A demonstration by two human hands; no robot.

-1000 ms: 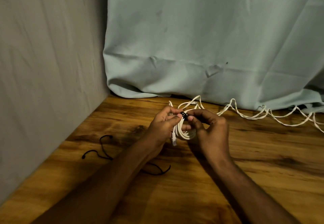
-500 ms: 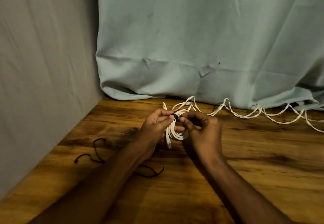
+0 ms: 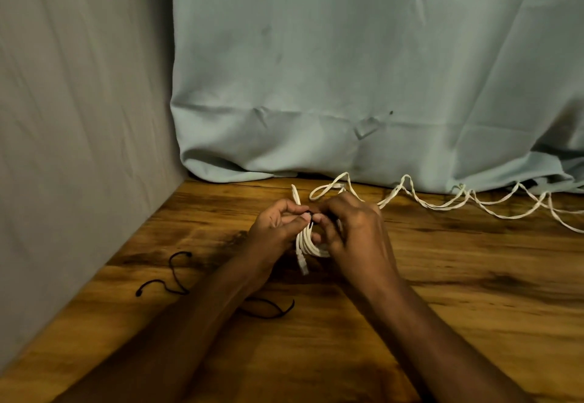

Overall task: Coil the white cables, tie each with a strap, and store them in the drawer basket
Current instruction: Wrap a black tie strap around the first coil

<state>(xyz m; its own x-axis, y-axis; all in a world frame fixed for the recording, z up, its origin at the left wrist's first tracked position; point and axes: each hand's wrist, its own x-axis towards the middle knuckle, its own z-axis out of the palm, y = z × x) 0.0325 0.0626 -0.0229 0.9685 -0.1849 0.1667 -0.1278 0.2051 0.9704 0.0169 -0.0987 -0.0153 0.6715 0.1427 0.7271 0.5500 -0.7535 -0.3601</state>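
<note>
Wooden tabletop point(image 3: 442, 308) against draped pale cloth point(image 3: 347, 71)

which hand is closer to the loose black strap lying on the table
Left. The left hand is up and to the right of the loose black strap, whose far end passes under that forearm. The right hand is farther right, beyond the coiled white cable.

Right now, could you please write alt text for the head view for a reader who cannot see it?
Two hands hold a coiled white cable above a wooden table, the left hand and right hand pinching a black strap at its top. A loose white cable trails right along a pale cloth backdrop; two black straps lie at left.
</note>
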